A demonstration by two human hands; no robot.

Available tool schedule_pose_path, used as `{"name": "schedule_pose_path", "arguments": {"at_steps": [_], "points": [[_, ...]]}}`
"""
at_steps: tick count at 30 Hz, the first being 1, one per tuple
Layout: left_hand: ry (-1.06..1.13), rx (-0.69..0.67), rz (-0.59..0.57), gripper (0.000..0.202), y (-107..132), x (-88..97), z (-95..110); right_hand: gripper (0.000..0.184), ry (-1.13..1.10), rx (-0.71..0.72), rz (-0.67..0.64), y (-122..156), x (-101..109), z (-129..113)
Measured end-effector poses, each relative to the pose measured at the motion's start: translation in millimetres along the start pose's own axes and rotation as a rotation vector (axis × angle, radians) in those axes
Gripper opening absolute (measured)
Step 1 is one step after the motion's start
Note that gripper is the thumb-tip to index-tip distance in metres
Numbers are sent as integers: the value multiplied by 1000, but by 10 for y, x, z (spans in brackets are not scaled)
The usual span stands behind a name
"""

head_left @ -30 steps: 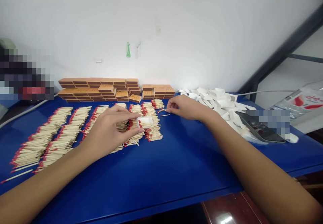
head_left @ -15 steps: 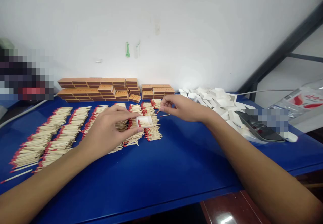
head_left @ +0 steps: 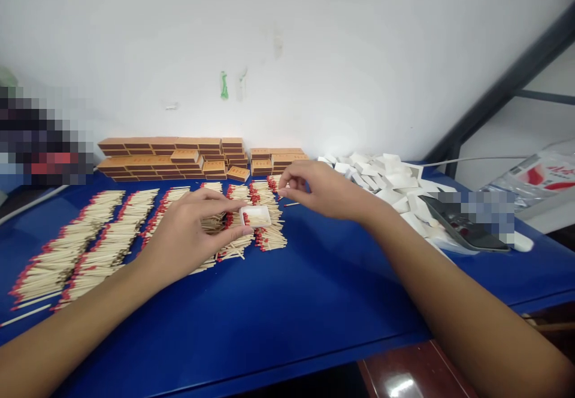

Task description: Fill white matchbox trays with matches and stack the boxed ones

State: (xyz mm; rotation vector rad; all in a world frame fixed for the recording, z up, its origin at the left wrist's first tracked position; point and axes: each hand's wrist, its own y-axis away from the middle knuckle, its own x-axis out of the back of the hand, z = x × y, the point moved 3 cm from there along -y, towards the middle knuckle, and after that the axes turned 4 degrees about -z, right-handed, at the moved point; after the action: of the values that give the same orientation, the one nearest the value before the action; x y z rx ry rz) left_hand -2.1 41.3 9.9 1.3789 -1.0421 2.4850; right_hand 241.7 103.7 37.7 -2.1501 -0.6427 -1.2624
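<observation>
Between its thumb and forefinger, my left hand (head_left: 191,227) pinches a small white matchbox tray (head_left: 262,212). A few red-headed matches lie inside, along the near side of the tray. Rows of matches (head_left: 272,241) spread under and around the tray and the hand. My right hand (head_left: 326,190) hovers at the far end of the rightmost row, its fingers curled toward the thumb; whatever is between the fingertips is too small to make out. A single loose match (head_left: 291,204) lies on the blue table just below those fingers.
Stacked orange-brown matchboxes (head_left: 148,163) line the wall at the back. A heap of white trays (head_left: 398,181) lies to the right, beside a dark phone (head_left: 467,224). More match rows (head_left: 58,248) cover the left of the blue table (head_left: 287,320). A plastic package (head_left: 550,173) sits far right.
My left hand still holds the tray, now tilted slightly so more of its inside shows. The right hand has shifted a little left over the matches, its fingers more curled.
</observation>
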Motion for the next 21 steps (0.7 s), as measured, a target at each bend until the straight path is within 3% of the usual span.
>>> {"name": "schedule_pose_path", "arguments": {"at_steps": [4, 7, 12, 15, 18, 21], "points": [[7, -2, 15, 38, -1, 9, 0, 9, 69, -163, -194, 8, -17, 385], [3, -7, 19, 38, 0, 11, 8, 7, 2, -203, -296, -2, -97, 521], [-2, -8, 27, 38, -1, 10, 14, 2, 27, -168, -208, -55, -158, 491], [-6, -23, 32, 38, 0, 15, 11, 9, 67, -152, -147, -75, -164, 478], [-13, -31, 30, 37, 4, 23, 12, 3, 78, -165, -168, -82, -178, 488], [-17, -33, 15, 37, 6, 23, 22, 9, 71, -191, -193, -81, -190, 498]]}}
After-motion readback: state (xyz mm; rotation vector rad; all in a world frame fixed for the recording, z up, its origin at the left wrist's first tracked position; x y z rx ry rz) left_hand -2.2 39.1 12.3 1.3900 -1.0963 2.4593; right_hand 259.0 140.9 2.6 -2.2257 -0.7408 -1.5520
